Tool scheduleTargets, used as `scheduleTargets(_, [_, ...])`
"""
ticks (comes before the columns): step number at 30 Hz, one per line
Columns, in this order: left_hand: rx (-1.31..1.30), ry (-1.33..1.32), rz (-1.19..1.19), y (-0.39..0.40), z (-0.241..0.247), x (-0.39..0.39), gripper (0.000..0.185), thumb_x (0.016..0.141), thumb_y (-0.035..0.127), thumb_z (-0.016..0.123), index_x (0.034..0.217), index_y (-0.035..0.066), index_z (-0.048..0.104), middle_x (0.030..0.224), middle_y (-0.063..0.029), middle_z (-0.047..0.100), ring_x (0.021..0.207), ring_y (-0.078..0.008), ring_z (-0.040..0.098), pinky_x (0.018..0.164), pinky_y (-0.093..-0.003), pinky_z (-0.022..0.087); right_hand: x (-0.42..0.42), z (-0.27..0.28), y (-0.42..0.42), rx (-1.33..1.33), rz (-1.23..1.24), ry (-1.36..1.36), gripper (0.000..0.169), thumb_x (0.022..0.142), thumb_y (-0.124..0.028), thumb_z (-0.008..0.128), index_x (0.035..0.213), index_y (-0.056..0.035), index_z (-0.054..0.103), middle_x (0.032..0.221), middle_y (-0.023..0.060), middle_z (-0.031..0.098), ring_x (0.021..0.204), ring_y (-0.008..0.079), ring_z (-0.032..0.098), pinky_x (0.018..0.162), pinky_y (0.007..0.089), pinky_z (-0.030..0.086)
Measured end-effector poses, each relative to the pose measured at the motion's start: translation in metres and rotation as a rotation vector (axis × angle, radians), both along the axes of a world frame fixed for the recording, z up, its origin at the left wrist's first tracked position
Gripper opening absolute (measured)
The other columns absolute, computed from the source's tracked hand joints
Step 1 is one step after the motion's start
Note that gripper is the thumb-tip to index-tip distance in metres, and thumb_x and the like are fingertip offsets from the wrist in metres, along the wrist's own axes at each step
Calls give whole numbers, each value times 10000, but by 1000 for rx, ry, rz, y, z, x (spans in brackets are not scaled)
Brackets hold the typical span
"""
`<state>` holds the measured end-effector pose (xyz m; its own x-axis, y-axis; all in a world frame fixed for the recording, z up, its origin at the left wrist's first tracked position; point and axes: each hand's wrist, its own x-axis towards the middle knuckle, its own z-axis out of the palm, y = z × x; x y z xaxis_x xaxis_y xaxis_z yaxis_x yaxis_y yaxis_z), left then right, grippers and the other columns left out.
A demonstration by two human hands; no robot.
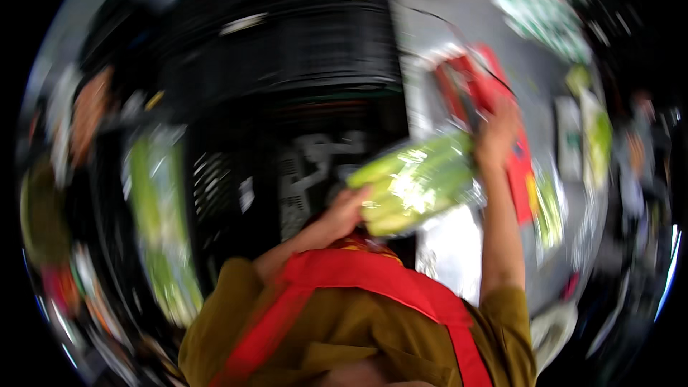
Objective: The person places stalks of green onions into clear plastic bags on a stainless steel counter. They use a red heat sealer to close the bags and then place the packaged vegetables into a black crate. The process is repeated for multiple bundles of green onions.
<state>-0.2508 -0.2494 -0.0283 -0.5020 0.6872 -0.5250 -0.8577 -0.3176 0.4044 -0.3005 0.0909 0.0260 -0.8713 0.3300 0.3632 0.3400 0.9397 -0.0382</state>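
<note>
A clear plastic bag of long green vegetables (416,185) lies slantwise between my hands. My left hand (348,210) grips its lower left end. My right hand (497,129) is at its other end, over a red bag-sealing machine (518,172); blur hides whether its fingers hold the bag. The machine stands on a grey metal table, with a dark cable running over it. Beneath the bag, a bright white surface (454,252) shows between my arms.
Black plastic crates (328,37) are stacked ahead. At the left, a black crate holds bagged green vegetables (161,215). More packed vegetables (547,207) and a green-and-white package (543,16) lie on the table (570,226). Blurred people are at the right and left rims.
</note>
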Motion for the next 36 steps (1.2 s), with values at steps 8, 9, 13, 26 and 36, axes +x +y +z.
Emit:
scheduleTargets(8, [-156, 311, 135, -33, 90, 19, 428, 906, 320, 576, 1220, 36, 517, 1035, -45, 620, 894, -99, 601, 706, -253, 514, 3, 17, 36, -354, 161, 389, 416, 963, -258, 400, 1261, 16, 496, 1274, 216, 490, 1199, 351, 429, 1034, 405, 287])
scheduleTargets(9, [-148, 358, 162, -45, 99, 24, 428, 903, 312, 582, 1217, 28, 519, 1047, -52, 619, 907, -102, 598, 724, -253, 511, 4, 23, 39, -337, 167, 393, 411, 968, -260, 401, 1255, 17, 503, 1242, 213, 507, 1154, 339, 468, 1007, 394, 318])
scheduleTargets(13, [-196, 485, 405, -107, 191, 52, 391, 877, 287, 612, 1165, 27, 566, 1006, -49, 635, 826, -97, 603, 684, -252, 514, 12, 28, 48, -522, 188, 432, 421, 957, -303, 449, 1212, 15, 550, 1221, 193, 532, 1096, 291, 525, 928, 357, 408])
scheduleTargets(26, [-667, 611, 1506, -361, 279, 73, 475, 892, 317, 582, 1237, 6, 478, 1202, -151, 558, 1060, -255, 573, 922, -383, 472, 47, 60, -14, -749, 258, 404, 394, 949, -281, 492, 1204, 11, 560, 1201, 120, 582, 1100, 212, 533, 962, 317, 380])
scheduleTargets(36, [-1350, 832, 879, -504, 386, 113, 538, 849, 363, 640, 1243, 25, 500, 1169, -82, 593, 1036, -161, 577, 912, -297, 448, 79, 56, -3, -805, 210, 392, 393, 936, -251, 529, 1223, 17, 538, 1200, 117, 571, 1068, 187, 535, 941, 310, 407])
